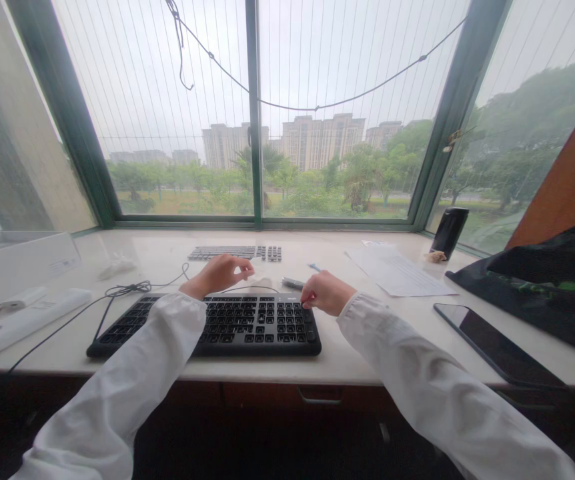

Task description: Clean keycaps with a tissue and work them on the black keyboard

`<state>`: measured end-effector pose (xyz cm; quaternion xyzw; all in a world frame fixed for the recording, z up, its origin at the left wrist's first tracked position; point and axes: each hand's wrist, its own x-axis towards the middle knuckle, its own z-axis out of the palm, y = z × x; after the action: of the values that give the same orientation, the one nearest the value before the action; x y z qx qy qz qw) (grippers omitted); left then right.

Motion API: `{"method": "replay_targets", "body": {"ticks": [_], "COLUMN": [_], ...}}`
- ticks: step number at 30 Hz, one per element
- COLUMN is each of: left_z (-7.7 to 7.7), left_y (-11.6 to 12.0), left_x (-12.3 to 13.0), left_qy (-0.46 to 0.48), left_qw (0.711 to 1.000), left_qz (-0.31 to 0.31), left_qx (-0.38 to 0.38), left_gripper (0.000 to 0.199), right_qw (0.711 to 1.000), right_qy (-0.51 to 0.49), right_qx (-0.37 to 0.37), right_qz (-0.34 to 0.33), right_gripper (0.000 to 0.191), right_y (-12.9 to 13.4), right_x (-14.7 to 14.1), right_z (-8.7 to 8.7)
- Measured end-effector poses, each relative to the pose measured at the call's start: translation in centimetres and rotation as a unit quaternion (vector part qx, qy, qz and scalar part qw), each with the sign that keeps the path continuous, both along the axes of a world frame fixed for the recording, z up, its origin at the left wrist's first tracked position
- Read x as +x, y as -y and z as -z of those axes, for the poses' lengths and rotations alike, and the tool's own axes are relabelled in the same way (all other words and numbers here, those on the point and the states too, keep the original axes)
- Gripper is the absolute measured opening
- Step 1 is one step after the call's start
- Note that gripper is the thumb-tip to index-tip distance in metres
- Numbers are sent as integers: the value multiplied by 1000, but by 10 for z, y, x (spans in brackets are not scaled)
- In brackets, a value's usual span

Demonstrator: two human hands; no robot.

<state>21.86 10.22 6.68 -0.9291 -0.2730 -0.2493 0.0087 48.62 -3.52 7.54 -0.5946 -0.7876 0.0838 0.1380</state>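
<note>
A black keyboard [240, 339] with its keycaps off lies at the table's front, its bare key sockets showing. My left hand [221, 275] hovers over the keyboard's back edge, thumb and fingers curled together. A small pale thing shows by its fingertips, too small to name. At the keyboard's top right corner, my right hand [328, 293] is closed in a pinch; what it holds, if anything, is hidden. Behind my left hand, loose keycaps [270, 253] lie in rows. A grey pen-like tool [292, 283] rests beside my right hand.
A black cable [137, 287] lies coiled to the left, near a white power strip [32, 323] and a crumpled clear bag [116, 267]. Paper sheets [402, 272], a phone [487, 340], a black bag [557, 280] and a dark cylinder [450, 233] are on the right. Windows [256, 167] rise behind.
</note>
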Motion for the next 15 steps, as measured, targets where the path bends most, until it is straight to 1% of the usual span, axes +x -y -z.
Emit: {"method": "replay_targets", "body": {"ticks": [9,15], "left_z": [1,0], "left_y": [-1,4], "left_x": [0,1], "left_qy": [9,6], "left_qw": [1000,1000], "left_qz": [7,1], "left_qx": [-1,-5], "left_gripper": [29,30], "right_qw": [999,998], "right_qy": [9,-5], "right_qx": [-45,-58], "right_qz": [5,-2], "right_gripper": [16,17], "right_y": [-14,-16], "right_x": [0,2], "right_z": [-3,-3]}}
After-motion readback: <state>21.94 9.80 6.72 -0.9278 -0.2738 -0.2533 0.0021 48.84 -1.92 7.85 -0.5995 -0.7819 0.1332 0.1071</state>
